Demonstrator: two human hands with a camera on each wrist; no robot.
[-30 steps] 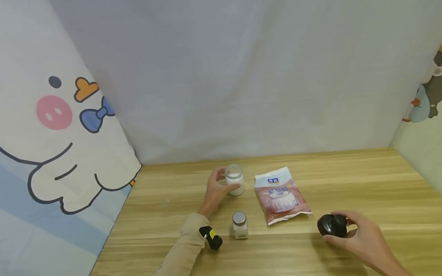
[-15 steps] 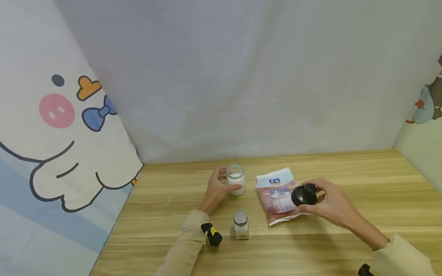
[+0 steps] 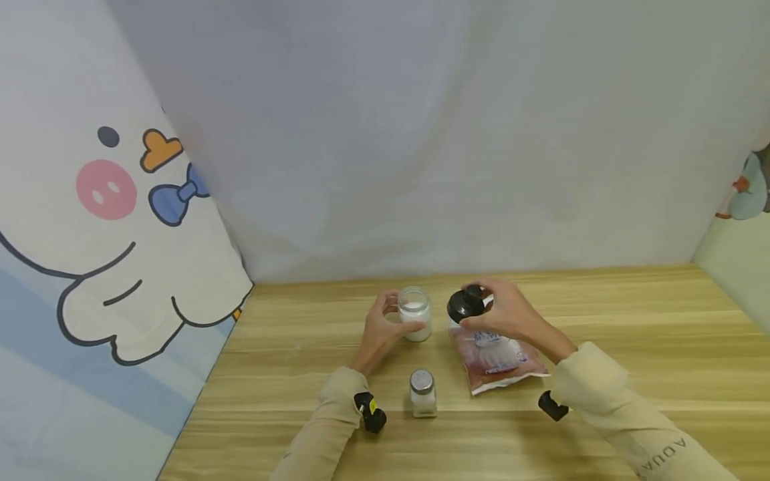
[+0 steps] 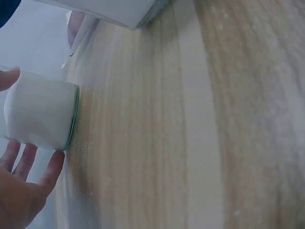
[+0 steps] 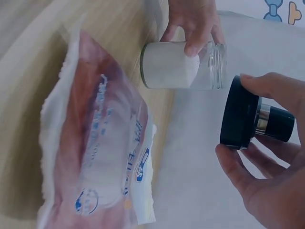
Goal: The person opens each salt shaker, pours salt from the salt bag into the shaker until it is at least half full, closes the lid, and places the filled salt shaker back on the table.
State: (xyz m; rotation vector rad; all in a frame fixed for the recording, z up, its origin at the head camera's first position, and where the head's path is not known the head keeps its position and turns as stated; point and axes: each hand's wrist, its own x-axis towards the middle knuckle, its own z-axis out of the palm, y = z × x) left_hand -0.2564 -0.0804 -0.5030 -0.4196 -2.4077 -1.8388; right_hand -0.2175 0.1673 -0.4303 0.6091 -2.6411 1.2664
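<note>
A lidless glass jar (image 3: 415, 314) stands upright on the table, part filled with white granules. My left hand (image 3: 385, 327) holds it from the left, thumb across the front and fingers round the back. In the right wrist view the threaded mouth of the glass jar (image 5: 217, 67) is bare. My right hand (image 3: 502, 310) grips a black lid (image 3: 464, 305) by its edge, thumb on one side and fingers on the other. The black lid (image 5: 240, 114) has a knob with a metal band and is held in the air, just right of the jar.
A pink and white packet (image 3: 496, 357) lies right of the jar, partly under the raised lid. A glass shaker (image 3: 424, 394) with a metal top stands nearer the front, beside the left wrist camera (image 3: 370, 413). A pale curtain (image 3: 421, 147) hangs behind the table.
My right hand has carried the black lid leftward and away from me, from the table's right side across the packet towards the jar. My left hand has stayed on the jar.
</note>
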